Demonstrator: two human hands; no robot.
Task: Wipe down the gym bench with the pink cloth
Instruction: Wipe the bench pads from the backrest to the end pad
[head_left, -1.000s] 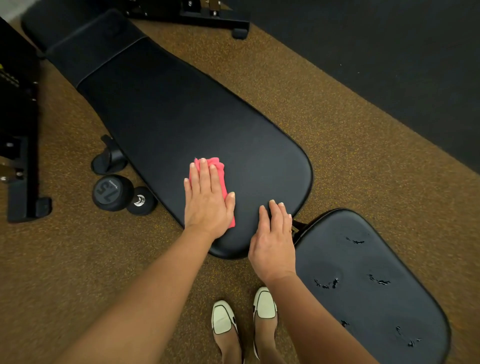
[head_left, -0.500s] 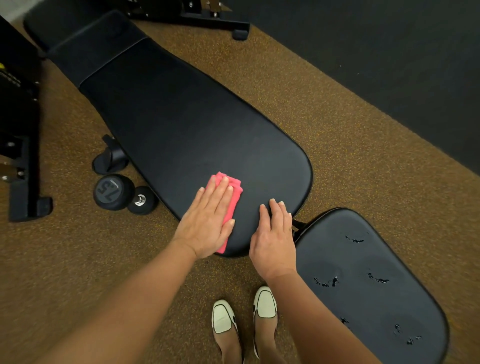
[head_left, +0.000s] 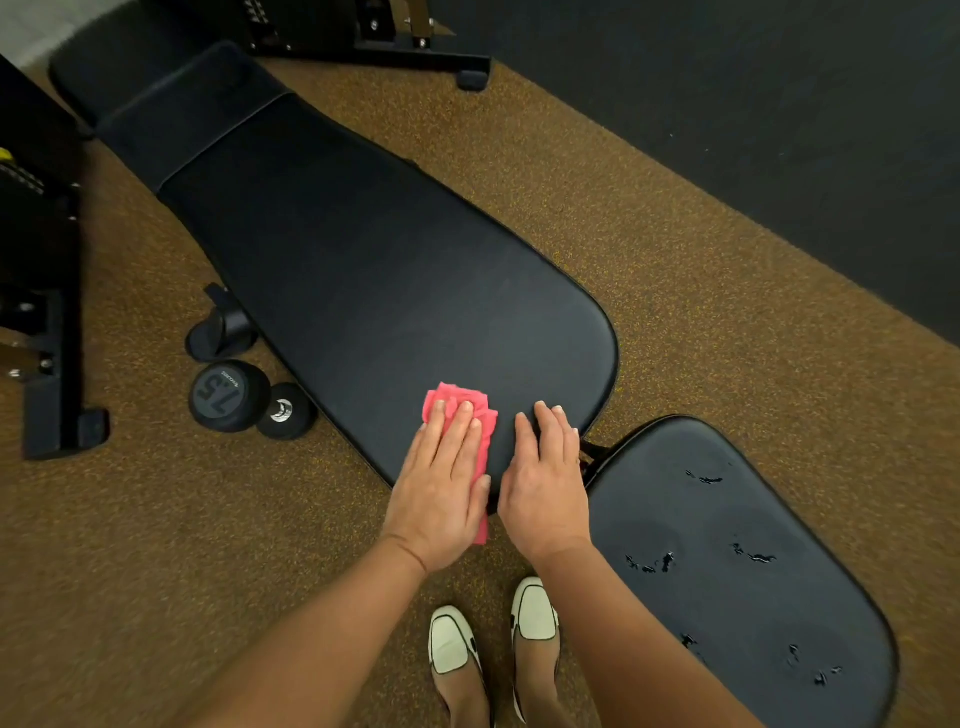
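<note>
The left hand (head_left: 441, 488) lies flat with fingers stretched out and presses the pink cloth (head_left: 464, 410) on the near end of the gym bench (head_left: 363, 260), and the lower part of the cloth hangs over the near edge of the pad. The right hand (head_left: 545, 483) rests open and flat just beside it, holding nothing, close to the rounded corner and the gap before the seat pad (head_left: 727, 545), which has small tears. The long pad beyond the cloth is bare, while a dumbbell (head_left: 244, 400) lies on the floor (head_left: 156, 519) near the bench's left edge.
</note>
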